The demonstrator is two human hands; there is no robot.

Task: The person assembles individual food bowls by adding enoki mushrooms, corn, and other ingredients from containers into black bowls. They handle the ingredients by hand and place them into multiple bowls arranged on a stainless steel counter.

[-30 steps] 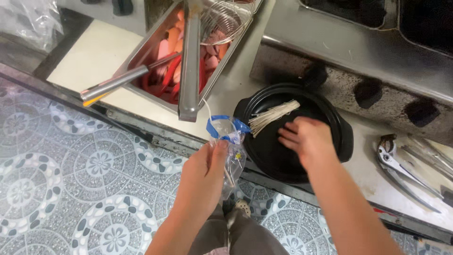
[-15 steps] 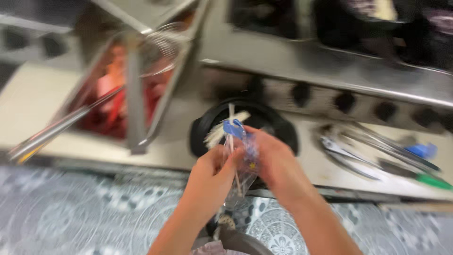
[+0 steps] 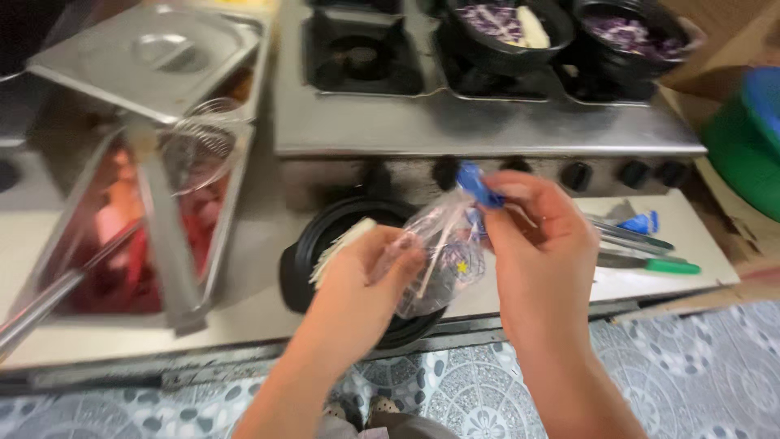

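Presently, item one: a clear plastic packet (image 3: 439, 256) with a blue top edge, held in the air between both our hands, above the black pot (image 3: 325, 244) at the counter's front edge; its long axis runs from lower left to upper right, blue end uppermost. Item two: our left hand (image 3: 357, 284), fingers curled shut around the packet's lower body, with a bundle of pale thin sticks (image 3: 341, 244) poking out to the left of the knuckles; whether the sticks sit inside the packet or beside it we cannot tell. Item three: our right hand (image 3: 540, 244), thumb and forefinger pinched closed on the blue top edge (image 3: 478, 185); this hand is the nearer to that end, the left the nearer to the packet's belly. Item four, surroundings: steel tray of red pieces (image 3: 114, 244) to the left; gas stove (image 3: 487, 122) behind, bearing two dark pans of purple shreds; pens and a green-handled tool (image 3: 650, 264) to the right, well apart from the hands.
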